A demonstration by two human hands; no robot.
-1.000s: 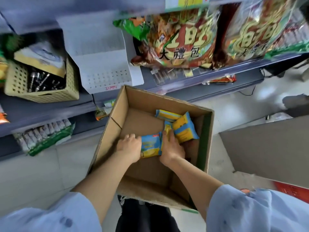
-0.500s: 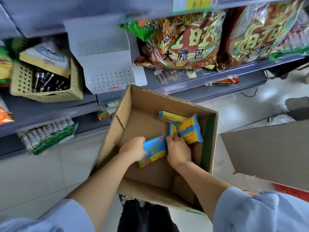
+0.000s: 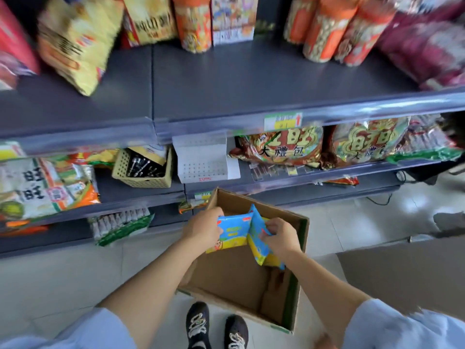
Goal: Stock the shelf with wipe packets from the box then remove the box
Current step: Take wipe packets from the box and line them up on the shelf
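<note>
gripping wipe packets (image 3: 234, 230) between both hands' fingers (image 3: 273, 226) above box (image 3: 300, 238).

- One head view, wide-angle, looking forward and down from standing height.
- Shelf (image 3: 251, 81) fills the upper frame; box (image 3: 297, 248) and floor (image 3: 63, 285) lie close below centre.

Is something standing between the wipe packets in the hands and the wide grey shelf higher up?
Nothing visible does. The left hand and right hand hold packets over the box, and the grey shelf is bare in front; bags and tubes stand at its back and sides.
</note>
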